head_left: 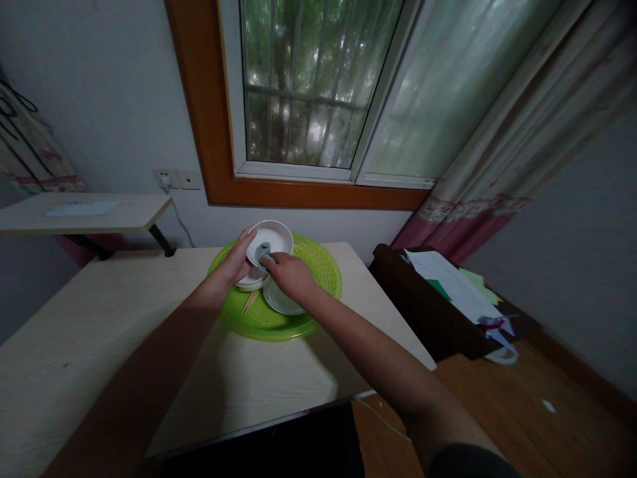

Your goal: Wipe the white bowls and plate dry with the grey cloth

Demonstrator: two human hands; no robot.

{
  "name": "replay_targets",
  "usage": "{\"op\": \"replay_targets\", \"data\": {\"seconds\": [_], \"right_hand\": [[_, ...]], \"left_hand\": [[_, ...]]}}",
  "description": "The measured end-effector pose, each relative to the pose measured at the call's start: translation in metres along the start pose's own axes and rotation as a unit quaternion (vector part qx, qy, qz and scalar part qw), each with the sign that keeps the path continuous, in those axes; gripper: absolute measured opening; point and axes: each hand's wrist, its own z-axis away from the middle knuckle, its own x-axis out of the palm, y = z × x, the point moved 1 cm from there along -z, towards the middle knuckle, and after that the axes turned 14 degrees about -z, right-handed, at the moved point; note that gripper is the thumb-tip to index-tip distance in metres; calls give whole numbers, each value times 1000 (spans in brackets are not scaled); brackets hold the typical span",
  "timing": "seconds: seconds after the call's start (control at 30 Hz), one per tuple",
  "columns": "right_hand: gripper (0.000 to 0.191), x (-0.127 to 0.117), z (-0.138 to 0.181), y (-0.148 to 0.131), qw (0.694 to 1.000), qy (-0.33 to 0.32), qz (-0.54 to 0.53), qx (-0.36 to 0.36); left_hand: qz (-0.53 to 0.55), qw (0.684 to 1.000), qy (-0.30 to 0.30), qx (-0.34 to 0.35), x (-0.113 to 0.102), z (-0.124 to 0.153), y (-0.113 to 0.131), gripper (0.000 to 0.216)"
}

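A round green basket (326, 265) sits at the far side of the pale wooden table (89, 345). My left hand (237, 260) grips the rim of a white bowl (280, 236), holding it tilted up over the basket. My right hand (289, 273) is closed on a small grey-blue cloth (262, 251) pressed against the inside of that bowl. Below the hands, more white dishes (279, 302) lie in the basket, and a pair of wooden chopsticks (249, 302) lies next to them.
A window with a brown frame (308, 192) is behind the table, with a curtain (497, 179) to its right. A dark side table (438, 312) with papers stands at the right. A small shelf (84, 212) and wall sockets (176, 178) are at the left.
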Motion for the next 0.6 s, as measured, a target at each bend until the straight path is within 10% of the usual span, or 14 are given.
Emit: {"op": "replay_targets", "data": {"seconds": [0.6], "right_hand": [[29,-9,16,37,989,32,90,-112]], "left_hand": [[-86,996,-11,-7,15,17,16,45]]}}
